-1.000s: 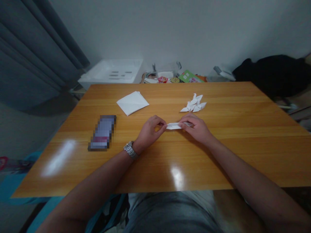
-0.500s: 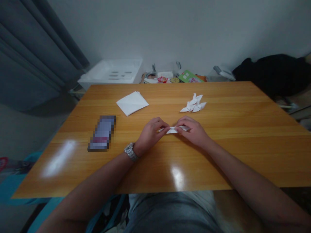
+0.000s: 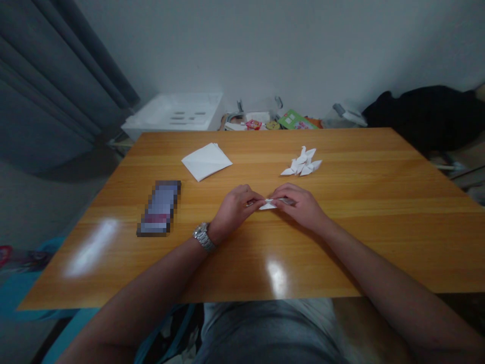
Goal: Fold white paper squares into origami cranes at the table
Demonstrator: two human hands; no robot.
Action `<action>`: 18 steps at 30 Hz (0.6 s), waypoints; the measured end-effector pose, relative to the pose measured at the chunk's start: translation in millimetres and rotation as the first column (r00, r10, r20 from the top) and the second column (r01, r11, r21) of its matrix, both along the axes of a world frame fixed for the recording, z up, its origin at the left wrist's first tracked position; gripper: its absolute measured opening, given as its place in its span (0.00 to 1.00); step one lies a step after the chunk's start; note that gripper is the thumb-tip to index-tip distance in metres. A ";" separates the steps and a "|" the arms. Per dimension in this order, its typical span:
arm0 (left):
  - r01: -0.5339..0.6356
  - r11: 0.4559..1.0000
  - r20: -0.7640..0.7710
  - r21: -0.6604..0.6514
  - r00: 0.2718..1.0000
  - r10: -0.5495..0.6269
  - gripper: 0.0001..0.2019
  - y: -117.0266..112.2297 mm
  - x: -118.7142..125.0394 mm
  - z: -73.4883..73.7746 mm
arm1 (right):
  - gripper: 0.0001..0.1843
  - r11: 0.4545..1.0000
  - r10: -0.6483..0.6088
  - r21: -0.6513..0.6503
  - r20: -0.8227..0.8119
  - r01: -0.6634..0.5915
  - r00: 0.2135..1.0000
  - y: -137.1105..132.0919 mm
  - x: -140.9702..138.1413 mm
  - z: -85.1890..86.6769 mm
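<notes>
A small piece of folded white paper (image 3: 268,204) is pinched between both hands, just over the middle of the table. My left hand (image 3: 239,205) grips its left end between thumb and fingers, and a metal watch (image 3: 203,236) circles that wrist. On the other end, my right hand (image 3: 297,203) is closed in a pinch. Much of the paper is hidden behind the fingers. Beyond my right hand lie several white origami birds (image 3: 302,163) in a cluster. Farther left is a stack of flat white paper (image 3: 206,162).
A phone (image 3: 159,208), pixelated, lies on the left of the wooden table (image 3: 341,263). Behind the far edge are a white plastic tray (image 3: 178,114), a green booklet (image 3: 296,120) and assorted small items. A black cloth-like heap (image 3: 424,116) is at the right.
My right hand has shifted slightly left, so the fingertips are closer together and less of the paper shows between them. The birds, paper stack and phone stay put.
</notes>
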State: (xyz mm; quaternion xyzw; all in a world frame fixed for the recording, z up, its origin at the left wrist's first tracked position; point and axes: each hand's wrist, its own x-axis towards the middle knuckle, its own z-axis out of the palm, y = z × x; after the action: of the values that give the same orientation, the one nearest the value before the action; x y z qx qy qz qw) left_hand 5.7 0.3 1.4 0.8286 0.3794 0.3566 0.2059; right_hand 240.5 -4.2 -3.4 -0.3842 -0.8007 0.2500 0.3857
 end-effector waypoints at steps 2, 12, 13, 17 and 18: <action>0.000 1.000 0.010 -0.005 1.000 0.000 0.07 0.5 0.1 -1.2 | 0.10 1.000 -0.014 0.007 0.001 0.014 1.000 0.6 0.5 0.1; -0.014 1.000 0.036 0.027 0.999 0.013 0.07 4.1 -2.5 -1.7 | 0.08 0.997 -0.072 0.037 -0.028 0.073 0.997 3.9 6.1 0.2; -0.023 0.999 0.025 0.031 0.999 0.023 0.07 3.7 -2.5 -0.8 | 0.08 0.996 -0.075 0.038 -0.029 0.076 0.997 4.0 6.1 0.6; -0.026 0.999 0.008 0.046 1.000 0.026 0.08 3.3 -4.3 0.8 | 0.09 0.996 -0.092 0.021 -0.031 0.092 0.995 5.0 8.4 1.1; -0.019 0.998 0.010 0.054 1.000 0.018 0.08 3.7 -5.1 0.9 | 0.09 0.995 -0.101 0.018 -0.034 0.102 0.994 5.5 9.5 0.7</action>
State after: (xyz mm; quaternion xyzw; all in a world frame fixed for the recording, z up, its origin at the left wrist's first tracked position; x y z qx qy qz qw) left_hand 0.6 3.9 2.3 0.8287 0.3763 0.3723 0.1820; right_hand 250.0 1.2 -2.6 -0.4162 -0.7762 0.2284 0.4149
